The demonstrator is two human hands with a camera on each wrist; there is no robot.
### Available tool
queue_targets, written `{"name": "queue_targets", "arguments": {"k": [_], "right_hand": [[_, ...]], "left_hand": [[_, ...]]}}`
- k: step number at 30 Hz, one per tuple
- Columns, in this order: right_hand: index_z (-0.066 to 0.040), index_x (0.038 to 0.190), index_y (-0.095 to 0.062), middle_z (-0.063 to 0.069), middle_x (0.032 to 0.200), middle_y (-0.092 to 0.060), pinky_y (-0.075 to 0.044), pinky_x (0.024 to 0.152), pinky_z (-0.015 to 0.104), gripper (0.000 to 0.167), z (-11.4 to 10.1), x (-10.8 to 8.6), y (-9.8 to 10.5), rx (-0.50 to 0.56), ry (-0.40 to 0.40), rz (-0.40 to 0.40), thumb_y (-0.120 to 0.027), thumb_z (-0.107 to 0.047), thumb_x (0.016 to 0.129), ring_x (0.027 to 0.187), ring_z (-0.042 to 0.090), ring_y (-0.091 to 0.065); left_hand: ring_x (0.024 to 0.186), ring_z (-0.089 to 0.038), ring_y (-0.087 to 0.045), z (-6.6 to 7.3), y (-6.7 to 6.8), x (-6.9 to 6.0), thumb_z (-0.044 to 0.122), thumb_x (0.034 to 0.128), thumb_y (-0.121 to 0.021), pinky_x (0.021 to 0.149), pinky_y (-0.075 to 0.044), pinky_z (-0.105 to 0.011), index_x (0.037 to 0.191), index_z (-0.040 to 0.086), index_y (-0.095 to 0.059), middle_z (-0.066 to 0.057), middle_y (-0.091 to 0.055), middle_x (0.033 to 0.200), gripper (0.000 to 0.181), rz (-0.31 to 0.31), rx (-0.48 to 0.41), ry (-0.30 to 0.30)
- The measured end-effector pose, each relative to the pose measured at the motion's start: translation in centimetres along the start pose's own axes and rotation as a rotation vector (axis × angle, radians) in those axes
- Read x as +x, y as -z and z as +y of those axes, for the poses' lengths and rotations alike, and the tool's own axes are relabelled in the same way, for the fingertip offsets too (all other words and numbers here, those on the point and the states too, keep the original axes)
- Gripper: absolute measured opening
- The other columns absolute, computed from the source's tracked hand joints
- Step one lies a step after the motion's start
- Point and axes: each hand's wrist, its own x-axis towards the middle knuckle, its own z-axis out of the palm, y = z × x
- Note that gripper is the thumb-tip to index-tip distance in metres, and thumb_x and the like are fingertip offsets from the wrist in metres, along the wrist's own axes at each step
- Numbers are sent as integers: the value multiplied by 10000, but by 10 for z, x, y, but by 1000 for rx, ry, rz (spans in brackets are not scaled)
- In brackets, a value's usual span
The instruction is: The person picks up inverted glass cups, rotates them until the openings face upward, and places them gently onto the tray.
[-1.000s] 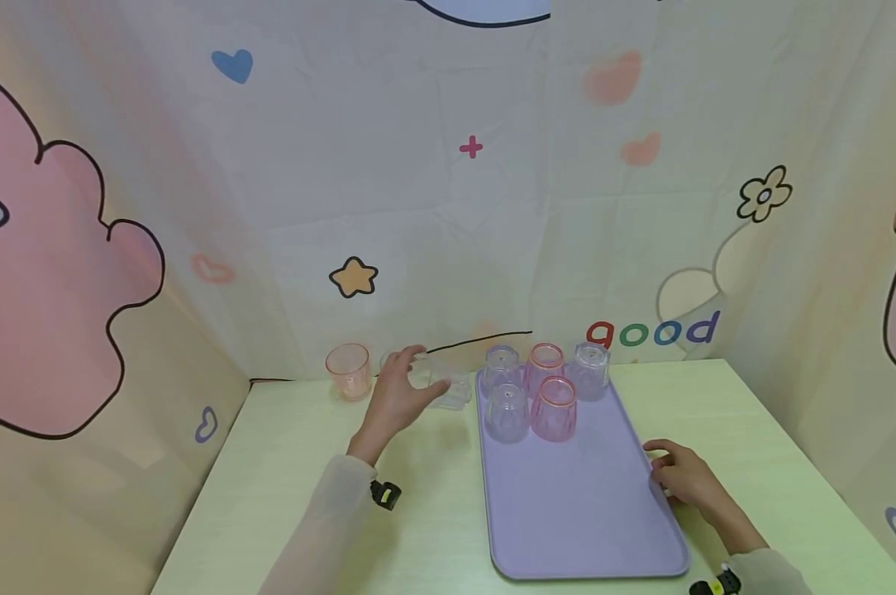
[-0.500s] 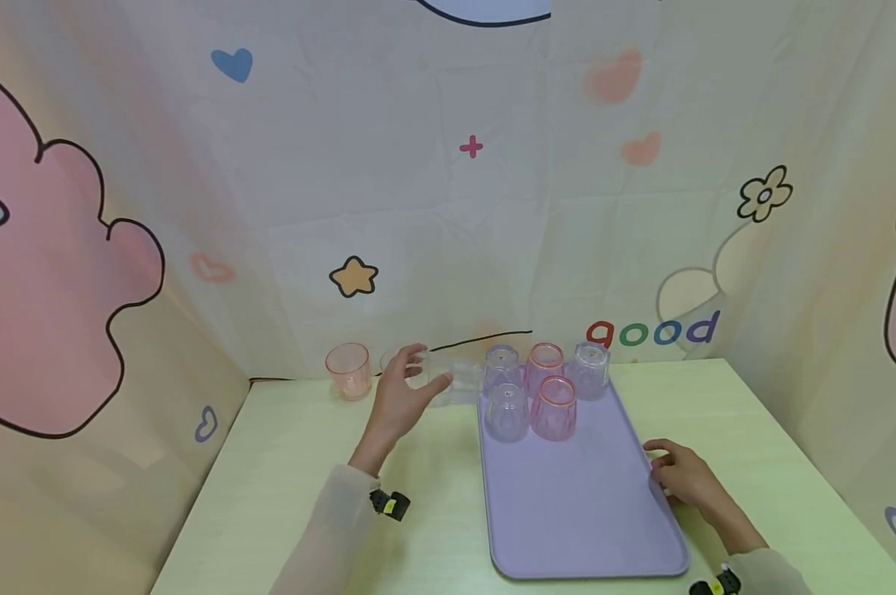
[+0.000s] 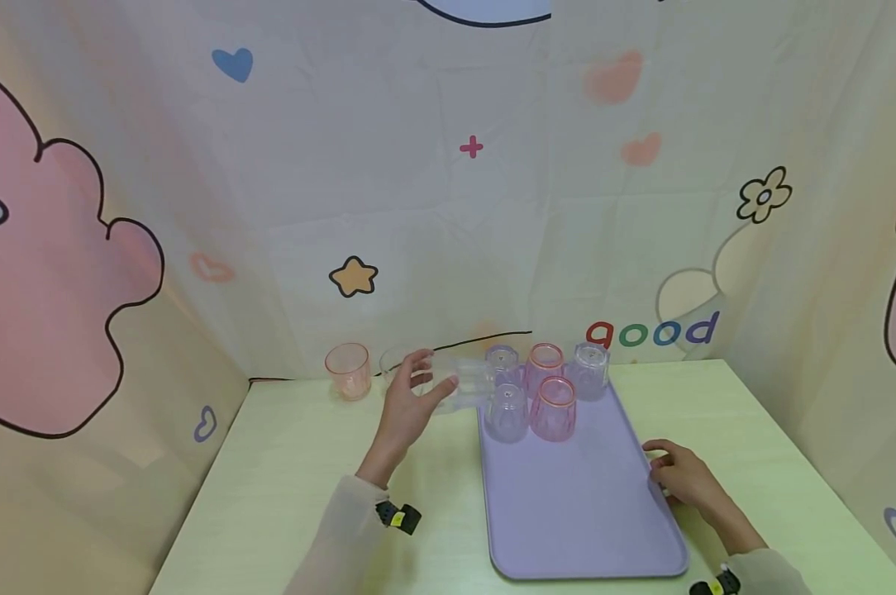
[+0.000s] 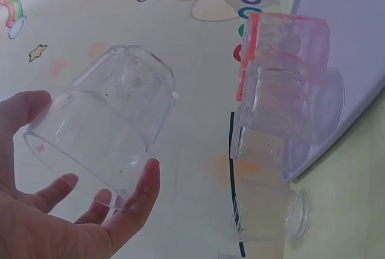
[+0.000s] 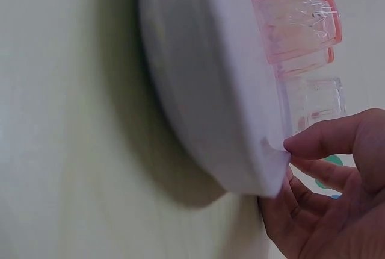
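"Hands?"

"The left hand (image 3: 407,413) grips a clear cup (image 4: 99,123), tipped sideways, near the far-left corner of the tray (image 3: 582,512); the right hand (image 3: 684,475) pinches the tray's right rim."

"Which step?"

"A transfer trayward, I'd judge. Placing it would call for mouth down, beside the tray's upturned cups (image 3: 555,417)."

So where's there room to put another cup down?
The tray is bare from its near rim to the five cups. The table is bare between the left sleeve and the left curtain. It's crowded at the tray's far end, where those cups bunch together.
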Motion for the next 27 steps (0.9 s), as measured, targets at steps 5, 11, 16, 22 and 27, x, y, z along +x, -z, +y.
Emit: {"name": "queue_targets", "arguments": {"k": [5,11,16,22,27], "right_hand": [[69,1276,-501,137,924,-623,-474,538,305,460,-3,1,-2,-177,74,53,-533,-13,825,672,163,-547],[62,1236,-540,119,890,-662,-421,564,295,444,-8,-2,-3,-310,120,106,-558,-66,811,676,159,-568],[47,1276,-528,184,999,-698,-433,575,304,454,-13,-5,-1,-342,119,131,-584,-148,870,738,184,-620],[18,1282,-545,183,1025,-694,-470,616,305,420,-29,-10,3,-290,193,218,-613,-176,916,850,291,-678],[-23,1287,-563,177,1055,-676,-503,647,306,385,-49,-14,4,-214,276,288,-622,-171,937,925,344,-687]], "left_hand": [[1294,-303,-482,3,-3,-4,471,839,-733,972,-493,-500,1390,270,-473,-51,-470,1402,642,-12,-50,8],[1286,-298,-477,5,-7,-7,428,855,-730,948,-510,-470,1367,301,-485,-73,-460,1416,582,-23,-79,-1],[1278,-305,-477,7,-8,-8,392,857,-735,944,-510,-456,1368,299,-486,-78,-457,1418,576,-26,-109,-14],[1287,-298,-481,9,-8,-12,374,872,-724,948,-527,-439,1376,267,-480,-87,-448,1415,570,-43,-152,-22],[1288,-292,-493,13,-8,-17,356,881,-715,935,-540,-422,1374,280,-473,-73,-448,1405,555,-51,-186,-20]]}}
